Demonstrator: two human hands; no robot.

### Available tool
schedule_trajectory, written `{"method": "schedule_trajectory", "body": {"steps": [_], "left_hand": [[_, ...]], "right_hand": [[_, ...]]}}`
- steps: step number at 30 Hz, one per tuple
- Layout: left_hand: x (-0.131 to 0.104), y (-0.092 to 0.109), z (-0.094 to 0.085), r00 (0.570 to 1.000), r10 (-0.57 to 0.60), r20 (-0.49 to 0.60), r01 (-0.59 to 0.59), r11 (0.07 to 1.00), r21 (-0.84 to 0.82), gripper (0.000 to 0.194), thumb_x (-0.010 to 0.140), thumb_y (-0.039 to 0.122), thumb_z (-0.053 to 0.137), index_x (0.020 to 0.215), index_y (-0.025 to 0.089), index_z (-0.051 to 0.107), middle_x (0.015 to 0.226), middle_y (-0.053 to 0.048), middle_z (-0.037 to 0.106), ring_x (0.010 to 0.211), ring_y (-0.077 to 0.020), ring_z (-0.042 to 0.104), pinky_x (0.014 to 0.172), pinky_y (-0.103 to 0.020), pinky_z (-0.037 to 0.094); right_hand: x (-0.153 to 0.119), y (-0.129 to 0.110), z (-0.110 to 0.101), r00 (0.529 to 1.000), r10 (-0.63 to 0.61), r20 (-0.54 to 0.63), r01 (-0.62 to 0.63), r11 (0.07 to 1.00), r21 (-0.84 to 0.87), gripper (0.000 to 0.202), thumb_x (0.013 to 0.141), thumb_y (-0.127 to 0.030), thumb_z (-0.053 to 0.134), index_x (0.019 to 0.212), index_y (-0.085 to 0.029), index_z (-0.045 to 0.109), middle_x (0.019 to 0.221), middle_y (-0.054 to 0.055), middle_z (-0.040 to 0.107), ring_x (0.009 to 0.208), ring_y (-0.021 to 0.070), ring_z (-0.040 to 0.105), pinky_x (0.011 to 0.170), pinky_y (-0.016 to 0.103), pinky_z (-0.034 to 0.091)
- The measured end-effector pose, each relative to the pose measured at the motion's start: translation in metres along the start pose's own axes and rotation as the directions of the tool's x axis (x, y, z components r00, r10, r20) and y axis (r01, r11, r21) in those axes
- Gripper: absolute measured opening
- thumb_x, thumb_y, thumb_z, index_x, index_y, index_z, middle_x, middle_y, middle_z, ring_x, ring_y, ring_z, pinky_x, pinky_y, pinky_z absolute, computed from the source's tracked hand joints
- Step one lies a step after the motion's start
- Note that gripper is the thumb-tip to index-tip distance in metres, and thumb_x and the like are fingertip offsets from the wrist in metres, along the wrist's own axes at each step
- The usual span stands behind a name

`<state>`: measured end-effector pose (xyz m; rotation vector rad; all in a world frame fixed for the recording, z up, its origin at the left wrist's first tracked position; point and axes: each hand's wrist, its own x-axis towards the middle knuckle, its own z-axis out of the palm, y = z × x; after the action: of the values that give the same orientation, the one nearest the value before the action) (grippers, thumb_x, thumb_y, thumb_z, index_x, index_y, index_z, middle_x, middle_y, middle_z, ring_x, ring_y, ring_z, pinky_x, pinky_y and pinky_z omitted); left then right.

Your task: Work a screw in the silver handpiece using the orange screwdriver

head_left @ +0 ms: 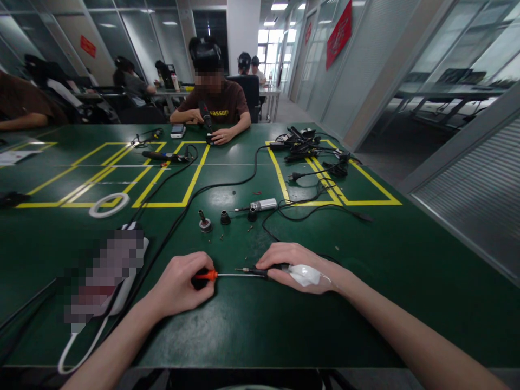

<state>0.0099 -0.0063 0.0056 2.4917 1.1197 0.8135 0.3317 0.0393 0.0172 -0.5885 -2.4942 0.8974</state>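
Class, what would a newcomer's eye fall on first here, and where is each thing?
Probably the orange-and-black handle in the left hand, near front centre, its thin metal shaft reaching to the right hand, which holds a slim black tool. Next, the yellow tape outlines across the green table, then the tangled black cables at its far right.

Open counter (406, 281) right of right hand (303, 268), reachable sideways. Ahead of hands, metal nozzles (205, 223) and silver tool (264, 205) block the middle. Black cable (170, 227) and blurred white-edged item (108, 271) obstruct left side. Cable pile (303, 143) blocks far right; gap between nozzles and cable pile crossed by thin cord (309, 216).
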Motion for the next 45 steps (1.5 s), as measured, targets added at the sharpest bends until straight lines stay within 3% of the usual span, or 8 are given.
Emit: {"method": "schedule_trajectory", "body": {"steps": [15,22,28,35,40,45], "left_hand": [[0.0018,0.0032,-0.0057,0.997,0.024,0.074,-0.023,1.000,-0.010,0.011,0.090,0.016,0.056,0.084,0.019,0.064,0.070,0.000,0.067,0.057,-0.0120,0.062,0.058,-0.021,0.045],[0.0018,0.0035,-0.0023,0.995,-0.044,0.088,0.043,0.999,0.012,0.005,0.082,0.015,0.058,0.082,0.021,0.058,0.072,0.003,0.061,0.058,-0.0117,0.056,0.057,-0.021,0.041],[0.0004,0.0006,0.0017,0.994,-0.104,0.036,0.104,0.994,-0.013,0.016,0.072,0.009,0.052,0.080,0.022,0.050,0.073,0.004,0.055,0.060,-0.0118,0.052,0.056,-0.021,0.039],[0.0003,-0.0011,0.0012,0.999,-0.039,-0.004,0.039,0.999,0.011,0.012,0.076,0.011,0.052,0.077,0.022,0.047,0.069,0.004,0.052,0.058,-0.0118,0.049,0.056,-0.022,0.036],[-0.0007,-0.0033,0.0002,1.000,0.004,-0.009,-0.004,0.999,0.054,0.010,0.077,0.011,0.054,0.078,0.021,0.053,0.072,0.001,0.060,0.062,-0.0138,0.056,0.060,-0.023,0.041],[0.0007,-0.0003,-0.0002,1.000,0.020,0.010,-0.020,0.997,0.076,0.010,0.077,0.011,0.054,0.075,0.021,0.055,0.068,0.002,0.059,0.059,-0.0133,0.055,0.058,-0.023,0.040]], "right_hand": [[0.0002,0.0001,0.0003,1.000,-0.011,-0.008,0.011,1.000,-0.002,0.024,0.104,-0.026,0.059,0.114,-0.014,0.077,0.112,0.013,0.081,0.100,0.0229,0.075,0.091,0.038,0.058],[0.0002,-0.0005,-0.0005,1.000,-0.006,0.001,0.006,1.000,-0.006,0.023,0.104,-0.026,0.059,0.114,-0.015,0.077,0.113,0.013,0.081,0.101,0.0229,0.075,0.093,0.039,0.058],[0.0009,-0.0010,-0.0007,1.000,-0.006,-0.002,0.006,1.000,-0.013,0.023,0.104,-0.026,0.059,0.113,-0.015,0.078,0.112,0.012,0.082,0.100,0.0227,0.075,0.093,0.038,0.058],[0.0005,-0.0010,-0.0011,1.000,-0.004,0.001,0.004,1.000,-0.004,0.022,0.104,-0.026,0.060,0.114,-0.016,0.077,0.113,0.013,0.081,0.101,0.0224,0.075,0.093,0.038,0.058],[0.0012,-0.0023,-0.0009,1.000,-0.008,-0.012,0.008,1.000,0.002,0.023,0.103,-0.025,0.060,0.112,-0.015,0.078,0.111,0.013,0.082,0.099,0.0226,0.075,0.092,0.038,0.058],[0.0009,-0.0011,0.0001,1.000,-0.009,-0.016,0.009,1.000,0.002,0.023,0.103,-0.025,0.060,0.113,-0.014,0.078,0.112,0.012,0.082,0.100,0.0226,0.075,0.092,0.038,0.058]]}}
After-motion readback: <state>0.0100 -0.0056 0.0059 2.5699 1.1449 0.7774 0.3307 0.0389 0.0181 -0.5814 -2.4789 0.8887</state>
